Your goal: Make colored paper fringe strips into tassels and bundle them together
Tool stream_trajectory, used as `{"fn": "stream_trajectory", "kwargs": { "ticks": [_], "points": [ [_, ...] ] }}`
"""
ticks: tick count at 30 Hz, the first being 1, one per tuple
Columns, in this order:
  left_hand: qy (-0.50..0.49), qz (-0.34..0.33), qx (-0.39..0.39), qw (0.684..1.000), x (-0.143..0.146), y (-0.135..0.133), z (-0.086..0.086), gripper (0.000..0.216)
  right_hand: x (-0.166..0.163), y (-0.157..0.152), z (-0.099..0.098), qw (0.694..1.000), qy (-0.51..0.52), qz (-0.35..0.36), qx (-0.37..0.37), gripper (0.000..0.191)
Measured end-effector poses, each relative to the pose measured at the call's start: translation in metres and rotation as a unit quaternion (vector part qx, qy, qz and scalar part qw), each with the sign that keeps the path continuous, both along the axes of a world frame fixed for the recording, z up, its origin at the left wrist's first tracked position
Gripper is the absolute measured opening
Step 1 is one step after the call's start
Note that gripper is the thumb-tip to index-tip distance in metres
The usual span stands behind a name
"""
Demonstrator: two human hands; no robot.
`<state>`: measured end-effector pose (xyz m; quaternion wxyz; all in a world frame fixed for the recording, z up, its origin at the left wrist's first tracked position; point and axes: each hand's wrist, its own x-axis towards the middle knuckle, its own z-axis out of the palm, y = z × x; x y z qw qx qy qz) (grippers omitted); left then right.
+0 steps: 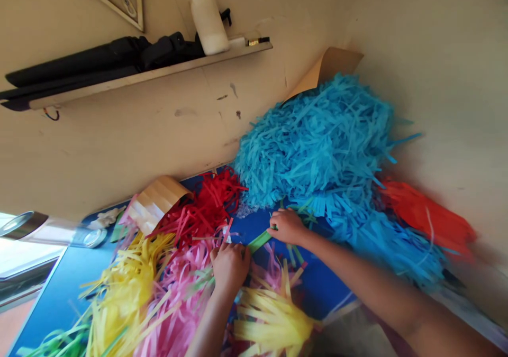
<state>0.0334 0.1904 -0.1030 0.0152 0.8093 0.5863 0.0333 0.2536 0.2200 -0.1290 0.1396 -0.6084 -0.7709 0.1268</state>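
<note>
A bundle of green strips (260, 241) stretches between my two hands above the blue table (257, 221). My left hand (230, 264) is closed on its near left end, over a heap of pink strips (178, 288). At the other end, the fingers of my right hand (286, 226) are closed around the green strips, in front of the large light-blue strip pile (313, 140). Below my hands lies a yellow fringed bundle (273, 320). My fingertips are partly hidden, and the picture is somewhat blurred.
Red strips (214, 195), a yellow heap (123, 288) and green strips (65, 341) cover the left side. An orange-red bundle (431, 214) lies at right against the wall. A clear jar (51, 230) lies at the far left. Overhead, a shelf (159, 74) holds a white bottle (208, 21).
</note>
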Motion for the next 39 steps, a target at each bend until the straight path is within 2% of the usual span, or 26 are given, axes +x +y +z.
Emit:
{"fn": "stream_trajectory", "kwargs": {
  "ticks": [2,4,9,11,14,19,23,26,29,34,39],
  "points": [
    [-0.001,-0.004,0.015,1.000,0.001,-0.001,0.002,0.022,0.002,-0.001,0.004,1.000,-0.003,0.004,0.015,0.010],
    [-0.006,-0.028,0.032,0.999,0.001,-0.003,0.006,0.017,0.005,-0.003,0.010,0.999,-0.007,0.032,0.042,0.014],
    [-0.010,-0.134,0.047,0.990,0.000,-0.007,0.015,0.024,0.009,-0.012,0.023,0.973,-0.019,0.211,0.087,0.010],
    [-0.012,-0.151,0.058,0.987,0.003,-0.009,0.018,0.020,0.008,-0.011,0.023,0.966,-0.027,0.239,0.096,0.013],
    [-0.016,-0.156,0.079,0.984,0.007,-0.010,0.017,0.015,0.008,-0.007,0.018,0.966,-0.033,0.235,0.108,0.020],
    [-0.022,-0.140,0.112,0.983,0.006,-0.007,0.010,0.018,0.005,-0.005,0.018,0.971,-0.040,0.205,0.119,0.018],
    [-0.029,-0.133,0.126,0.983,0.004,-0.005,0.005,0.023,-0.015,-0.016,0.024,0.968,-0.038,0.202,0.141,0.018],
    [-0.033,-0.133,0.125,0.983,0.003,-0.006,0.003,0.024,-0.025,-0.021,0.022,0.966,-0.036,0.212,0.143,0.018],
    [-0.040,-0.132,0.113,0.984,0.000,-0.011,0.001,0.023,-0.012,-0.021,0.013,0.971,-0.023,0.198,0.131,0.025],
    [-0.070,-0.114,0.076,0.988,-0.015,-0.012,-0.004,0.021,0.028,-0.011,0.000,0.983,0.022,0.159,0.090,0.013],
    [-0.116,-0.073,0.039,0.990,-0.027,-0.002,-0.013,0.018,0.035,0.000,-0.009,0.991,0.067,0.106,0.042,0.011]
  ]
}}
